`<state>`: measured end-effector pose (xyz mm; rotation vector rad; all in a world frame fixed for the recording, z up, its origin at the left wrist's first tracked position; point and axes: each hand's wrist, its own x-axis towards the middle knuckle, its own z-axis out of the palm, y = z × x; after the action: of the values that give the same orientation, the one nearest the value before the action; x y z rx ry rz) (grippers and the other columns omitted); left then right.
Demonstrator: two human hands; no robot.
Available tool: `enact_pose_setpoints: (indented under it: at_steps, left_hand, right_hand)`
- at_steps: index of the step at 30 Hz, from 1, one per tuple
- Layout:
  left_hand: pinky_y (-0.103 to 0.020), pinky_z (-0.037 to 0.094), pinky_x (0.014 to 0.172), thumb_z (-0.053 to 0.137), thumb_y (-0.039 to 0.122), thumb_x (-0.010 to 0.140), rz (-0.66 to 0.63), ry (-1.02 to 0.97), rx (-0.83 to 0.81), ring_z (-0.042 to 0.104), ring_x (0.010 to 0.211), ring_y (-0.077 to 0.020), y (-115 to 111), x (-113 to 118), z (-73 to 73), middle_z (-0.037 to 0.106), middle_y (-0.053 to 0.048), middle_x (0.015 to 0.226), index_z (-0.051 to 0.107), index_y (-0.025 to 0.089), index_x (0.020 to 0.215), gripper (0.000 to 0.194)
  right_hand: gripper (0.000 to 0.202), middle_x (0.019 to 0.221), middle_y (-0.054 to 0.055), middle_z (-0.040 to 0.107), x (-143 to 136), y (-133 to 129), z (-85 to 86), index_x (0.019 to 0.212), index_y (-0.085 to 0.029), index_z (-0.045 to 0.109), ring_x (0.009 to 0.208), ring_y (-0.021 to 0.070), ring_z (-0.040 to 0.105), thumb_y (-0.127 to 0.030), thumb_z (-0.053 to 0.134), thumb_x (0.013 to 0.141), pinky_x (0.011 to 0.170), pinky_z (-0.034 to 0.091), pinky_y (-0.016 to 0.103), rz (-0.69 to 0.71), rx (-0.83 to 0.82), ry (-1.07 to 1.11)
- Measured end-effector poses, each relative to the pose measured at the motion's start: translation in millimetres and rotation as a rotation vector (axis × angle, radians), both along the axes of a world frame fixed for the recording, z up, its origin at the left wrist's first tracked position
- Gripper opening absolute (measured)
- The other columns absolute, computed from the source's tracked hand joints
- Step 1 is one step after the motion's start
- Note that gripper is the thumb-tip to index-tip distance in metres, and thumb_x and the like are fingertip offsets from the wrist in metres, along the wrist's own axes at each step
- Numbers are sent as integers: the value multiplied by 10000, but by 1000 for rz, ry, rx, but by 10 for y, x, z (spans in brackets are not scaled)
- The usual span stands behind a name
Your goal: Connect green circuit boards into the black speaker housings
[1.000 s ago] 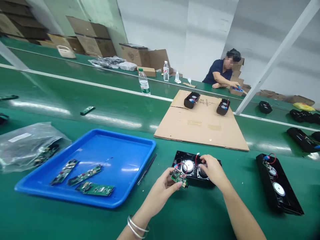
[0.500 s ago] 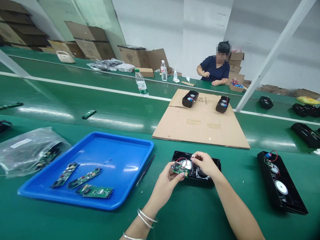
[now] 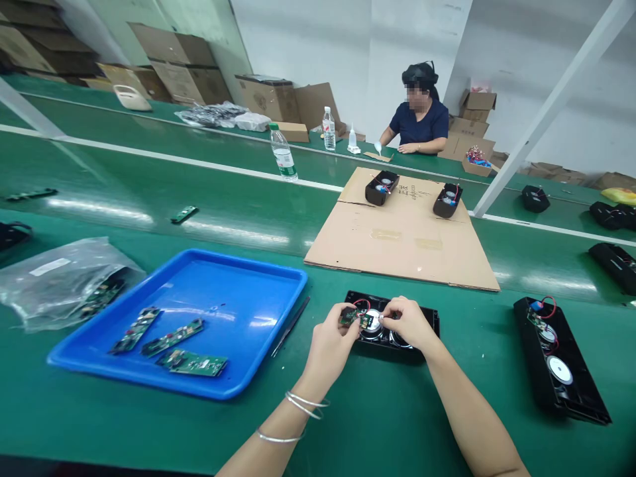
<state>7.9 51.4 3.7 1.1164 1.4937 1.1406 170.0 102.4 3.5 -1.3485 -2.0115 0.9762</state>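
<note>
A black speaker housing [image 3: 428, 318] with two round drivers lies on the green bench. Over its left part, my left hand [image 3: 332, 338] grips a small green circuit board [image 3: 365, 320] between thumb and fingers. Just right of the board, my right hand [image 3: 407, 323] pinches a small white connector [image 3: 381, 319], its fingertips close to the board's right end. A red wire loops up behind the board. The fingers of my right hand partly hide the second driver.
Left of the hands, a blue tray [image 3: 199, 258] holds three circuit boards, beside tweezers [image 3: 291, 326] and a plastic bag [image 3: 64, 278] of boards. Another housing [image 3: 561, 364] lies right. Cardboard [image 3: 397, 255] bears two black units. A person [image 3: 422, 122] sits across the bench.
My left hand has turned the board and brought it nearer my right hand, which holds the connector lower, at the board's end. The person opposite has shifted left and sits more upright.
</note>
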Motion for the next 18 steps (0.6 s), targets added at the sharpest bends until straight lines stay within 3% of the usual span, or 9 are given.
enact_pose_setpoints:
  at_steps: [7,18]
  left_hand:
    - [-284,514,552,558,256,690,-23,138,16,632,533,-182,51,56,-39,651,3,622,583,202,969,285]
    - [-293,534,545,548,247,693,-70,109,12,639,538,-191,66,76,-49,614,24,554,592,197,961,277]
  right_hand:
    - [155,683,-4,594,11,-28,103,641,-177,630,658,123,511,-54,590,725,616,403,243,160,121,-120]
    - [144,700,7,550,-28,-49,-30,652,-167,572,700,141,435,-44,597,723,644,398,252,294,369,-255]
